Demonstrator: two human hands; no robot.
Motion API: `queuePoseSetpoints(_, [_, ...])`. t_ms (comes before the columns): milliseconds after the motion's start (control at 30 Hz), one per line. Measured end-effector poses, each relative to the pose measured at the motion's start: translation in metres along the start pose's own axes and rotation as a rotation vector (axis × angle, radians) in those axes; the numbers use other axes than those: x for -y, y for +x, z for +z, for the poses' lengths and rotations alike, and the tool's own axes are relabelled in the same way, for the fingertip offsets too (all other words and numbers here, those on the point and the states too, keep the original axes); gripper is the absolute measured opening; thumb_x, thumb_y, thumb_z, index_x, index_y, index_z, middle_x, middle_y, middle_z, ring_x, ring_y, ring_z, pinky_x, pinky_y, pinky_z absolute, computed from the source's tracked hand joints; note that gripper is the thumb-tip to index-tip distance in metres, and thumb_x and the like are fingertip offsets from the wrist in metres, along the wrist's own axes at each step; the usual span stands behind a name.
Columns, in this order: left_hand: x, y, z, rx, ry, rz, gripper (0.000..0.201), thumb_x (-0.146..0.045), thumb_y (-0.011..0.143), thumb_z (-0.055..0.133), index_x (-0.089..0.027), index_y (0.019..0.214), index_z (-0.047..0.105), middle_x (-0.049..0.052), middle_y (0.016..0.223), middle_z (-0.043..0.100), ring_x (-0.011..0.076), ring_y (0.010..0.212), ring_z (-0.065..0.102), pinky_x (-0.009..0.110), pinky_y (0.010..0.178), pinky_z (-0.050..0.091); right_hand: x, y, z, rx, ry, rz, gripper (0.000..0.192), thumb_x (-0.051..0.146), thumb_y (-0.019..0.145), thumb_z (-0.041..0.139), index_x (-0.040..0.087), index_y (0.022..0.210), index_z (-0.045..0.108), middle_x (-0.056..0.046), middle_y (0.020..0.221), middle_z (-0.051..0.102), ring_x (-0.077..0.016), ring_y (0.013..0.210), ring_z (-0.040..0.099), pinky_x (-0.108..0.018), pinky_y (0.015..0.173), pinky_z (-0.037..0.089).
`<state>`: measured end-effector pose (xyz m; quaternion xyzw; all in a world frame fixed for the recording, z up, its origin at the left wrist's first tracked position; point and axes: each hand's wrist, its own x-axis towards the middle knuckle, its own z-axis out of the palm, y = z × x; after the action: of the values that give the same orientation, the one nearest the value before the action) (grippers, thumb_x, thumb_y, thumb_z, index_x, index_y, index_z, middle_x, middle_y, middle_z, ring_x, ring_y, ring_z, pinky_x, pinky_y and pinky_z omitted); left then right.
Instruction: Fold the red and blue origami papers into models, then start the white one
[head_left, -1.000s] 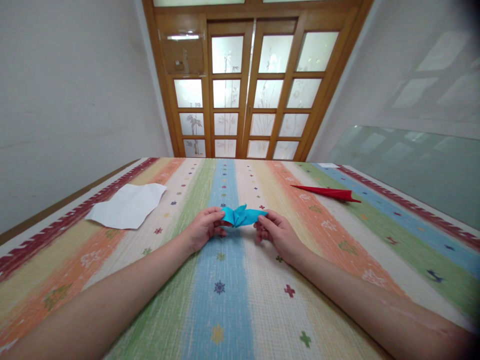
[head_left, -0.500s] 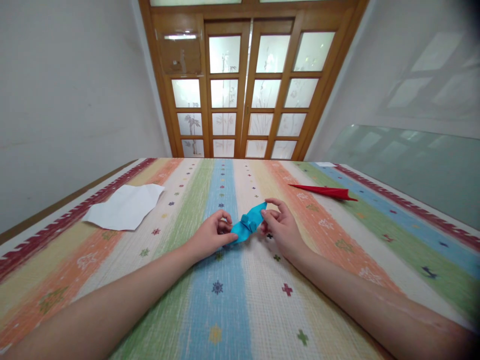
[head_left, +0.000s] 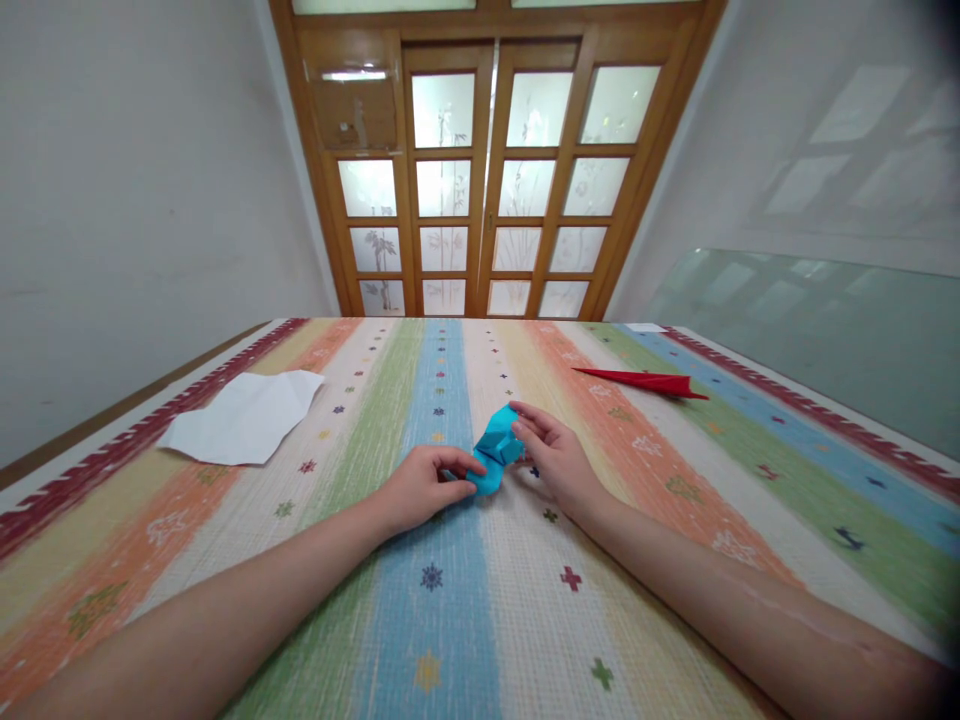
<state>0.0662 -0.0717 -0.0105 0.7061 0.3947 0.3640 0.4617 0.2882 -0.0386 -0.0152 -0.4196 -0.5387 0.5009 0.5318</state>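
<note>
A small folded blue paper piece [head_left: 495, 450] is held between my two hands, just above the striped tablecloth. My left hand [head_left: 424, 487] pinches its lower left end between thumb and fingers. At its upper right end, my right hand [head_left: 556, 452] grips the paper with thumb and index finger. The piece stands tilted, with raised folds in its middle. Some of its right side is hidden behind my right fingers.
A creased white paper sheet [head_left: 244, 417] lies to the left. On the right rests a red folded paper plane [head_left: 645, 381]. A small white slip [head_left: 645, 328] sits at the far edge of the tablecloth [head_left: 480, 620]. Wooden glazed doors [head_left: 487, 180] stand beyond.
The blue paper has turned to a steeper angle, with its folds more open to view. My left hand has shifted slightly right, closer to my right hand.
</note>
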Motion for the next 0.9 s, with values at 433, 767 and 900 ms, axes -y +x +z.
queuePoseSetpoints(433, [0.0026, -0.0004, 0.0002, 0.007, 0.025, 0.010, 0.018, -0.024, 0.078, 0.073, -0.022, 0.094, 0.078, 0.001, 0.076, 0.068, 0.0129, 0.061, 0.054, 0.023, 0.060, 0.040, -0.0002, -0.0001, 0.0014, 0.118, 0.041, -0.023, 0.045, 0.037, 0.079, 0.074, 0.025, 0.121, 0.061, -0.002, 0.086, 0.071, -0.0169, 0.069, 0.062, -0.030, 0.061, 0.047])
queuePoseSetpoints(767, [-0.0030, -0.0013, 0.0020, 0.011, 0.078, -0.035, 0.021, -0.027, 0.079, 0.072, -0.022, 0.098, 0.078, 0.001, 0.070, 0.068, 0.0140, 0.058, 0.054, 0.025, 0.060, 0.041, 0.0033, -0.0032, 0.0021, 0.054, 0.062, 0.033, 0.037, 0.036, 0.077, 0.078, 0.026, 0.112, 0.069, -0.004, 0.084, 0.073, -0.0189, 0.070, 0.064, -0.033, 0.063, 0.051])
queuePoseSetpoints(900, [-0.0059, -0.0025, 0.0027, 0.015, 0.139, -0.011, 0.024, -0.025, 0.081, 0.070, -0.025, 0.104, 0.078, 0.001, 0.077, 0.072, 0.0154, 0.062, 0.057, 0.026, 0.065, 0.042, 0.0002, -0.0023, 0.0020, 0.038, 0.038, 0.051, 0.035, 0.039, 0.076, 0.079, 0.024, 0.106, 0.073, -0.004, 0.081, 0.073, -0.0180, 0.069, 0.064, -0.033, 0.063, 0.052])
